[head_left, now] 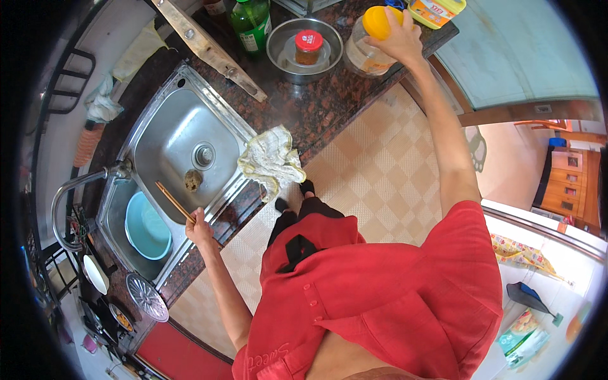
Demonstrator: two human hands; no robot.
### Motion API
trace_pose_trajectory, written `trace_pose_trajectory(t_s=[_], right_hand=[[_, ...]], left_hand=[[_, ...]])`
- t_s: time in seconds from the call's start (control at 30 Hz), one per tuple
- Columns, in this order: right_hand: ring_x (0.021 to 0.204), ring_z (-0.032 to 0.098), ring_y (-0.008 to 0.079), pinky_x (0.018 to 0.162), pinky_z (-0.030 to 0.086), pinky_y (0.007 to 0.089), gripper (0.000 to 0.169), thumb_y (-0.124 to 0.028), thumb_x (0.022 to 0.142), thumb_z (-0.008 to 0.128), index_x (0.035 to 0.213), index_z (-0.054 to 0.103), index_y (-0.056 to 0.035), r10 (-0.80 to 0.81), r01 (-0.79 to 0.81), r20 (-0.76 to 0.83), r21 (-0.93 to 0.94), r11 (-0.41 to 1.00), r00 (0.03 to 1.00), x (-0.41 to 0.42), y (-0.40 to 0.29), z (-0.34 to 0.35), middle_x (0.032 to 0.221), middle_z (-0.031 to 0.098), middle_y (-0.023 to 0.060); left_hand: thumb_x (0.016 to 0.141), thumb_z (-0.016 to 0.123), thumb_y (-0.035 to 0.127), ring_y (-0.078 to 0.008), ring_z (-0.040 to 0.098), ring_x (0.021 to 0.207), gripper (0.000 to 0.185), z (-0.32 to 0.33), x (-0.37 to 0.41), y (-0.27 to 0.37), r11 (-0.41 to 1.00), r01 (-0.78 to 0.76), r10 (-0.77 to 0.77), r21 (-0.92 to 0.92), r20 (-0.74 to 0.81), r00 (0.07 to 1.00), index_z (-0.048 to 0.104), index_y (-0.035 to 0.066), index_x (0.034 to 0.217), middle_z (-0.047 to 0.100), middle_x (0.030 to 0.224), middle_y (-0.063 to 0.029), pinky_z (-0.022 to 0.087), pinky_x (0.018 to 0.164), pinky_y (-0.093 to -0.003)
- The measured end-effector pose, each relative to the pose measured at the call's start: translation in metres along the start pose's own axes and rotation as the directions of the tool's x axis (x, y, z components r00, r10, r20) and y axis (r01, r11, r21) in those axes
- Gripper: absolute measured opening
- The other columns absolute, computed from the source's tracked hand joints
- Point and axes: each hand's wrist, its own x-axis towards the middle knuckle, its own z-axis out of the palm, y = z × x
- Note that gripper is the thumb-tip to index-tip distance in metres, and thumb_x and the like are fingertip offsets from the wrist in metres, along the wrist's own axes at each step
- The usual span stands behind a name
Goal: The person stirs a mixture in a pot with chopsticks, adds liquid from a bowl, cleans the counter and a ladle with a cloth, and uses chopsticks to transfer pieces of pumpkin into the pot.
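Observation:
My left hand [199, 228] grips a pair of wooden chopsticks [175, 201] over the near edge of a stainless steel sink basin [171, 126]. Their tips point into the basin, close to a brown scouring ball [193, 180] beside the drain strainer [204, 155]. My right hand [401, 42] is stretched out to the far end of the counter, its fingers around the yellow lid [375, 23] of a clear jar [368, 54]. The jar stands on the counter; its contents are hard to make out.
A crumpled white dishcloth [273, 159] hangs over the counter's front edge. Beside the jar, a steel bowl [304, 76] holds a red-lidded jar [308, 42]. A wooden board [213, 52] and green bottle [251, 28] lie beyond. The second basin contains a blue tub [142, 228]; a faucet [80, 183] arches over.

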Motion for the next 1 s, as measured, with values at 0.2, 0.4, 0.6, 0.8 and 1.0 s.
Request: trace_pose_trajectory(t_s=[0.2,0.4,0.6,0.8,1.0], right_hand=[[0.121,0.042,0.0356,0.098,0.039,0.0445,0.084,-0.037,0.062,0.078,0.134,0.042,-0.0137,0.025,-0.002,-0.082,0.264,0.964,0.996,0.004,0.049,-0.024,0.13,0.043,0.0186],[0.118,0.041,0.0402,0.097,0.039,0.0443,0.084,-0.035,0.061,0.079,0.133,0.044,-0.0109,0.027,0.025,-0.308,0.164,0.986,0.951,0.004,0.096,-0.011,0.13,0.041,0.0235],[0.117,0.038,0.0445,0.096,0.038,0.0474,0.084,-0.047,0.061,0.074,0.133,0.044,-0.0163,-0.034,0.009,-0.302,-0.085,0.996,0.953,0.025,0.113,-0.017,0.133,0.036,0.022],[0.118,0.038,0.0467,0.097,0.036,0.0499,0.084,-0.064,0.063,0.066,0.135,0.044,-0.0245,0.04,-0.062,-0.15,-0.146,0.987,0.988,0.053,0.149,-0.002,0.138,0.036,0.0196],[0.117,0.04,0.043,0.098,0.036,0.0474,0.078,-0.05,0.067,0.071,0.132,0.046,-0.0153,-0.079,0.06,-0.139,-0.137,0.989,0.987,0.071,0.177,0.002,0.134,0.037,0.0198]], left_hand=[[0.082,0.069,0.015,-0.0011,0.029,0.038,0.015,0.003,-0.006,0.006,0.999,0.039,-0.039,-0.004,-0.031,0.999,0.056,0.012,0.076,0.039,0.053,0.0082,0.017,0.032,-0.0189],[0.082,0.069,0.017,-0.0012,0.029,0.039,0.016,0.016,0.002,0.004,1.0,-0.005,0.005,-0.009,-0.002,1.0,0.054,0.012,0.077,0.038,0.052,0.0074,0.018,0.033,-0.0189],[0.083,0.067,0.016,-0.0014,0.027,0.037,0.014,0.028,-0.012,0.002,1.0,-0.02,0.02,-0.012,-0.035,0.999,0.055,0.011,0.078,0.036,0.05,0.008,0.019,0.033,-0.0191],[0.082,0.069,0.015,-0.0017,0.029,0.038,0.014,0.035,-0.042,-0.014,0.998,0.024,-0.035,-0.058,-0.183,0.982,0.056,0.009,0.083,0.04,0.054,0.0066,0.019,0.033,-0.019],[0.082,0.068,0.012,-0.0015,0.029,0.038,0.017,0.063,-0.078,-0.03,0.99,0.06,-0.09,-0.126,-0.248,0.965,0.051,0.01,0.082,0.041,0.056,0.0062,0.019,0.032,-0.0184]])
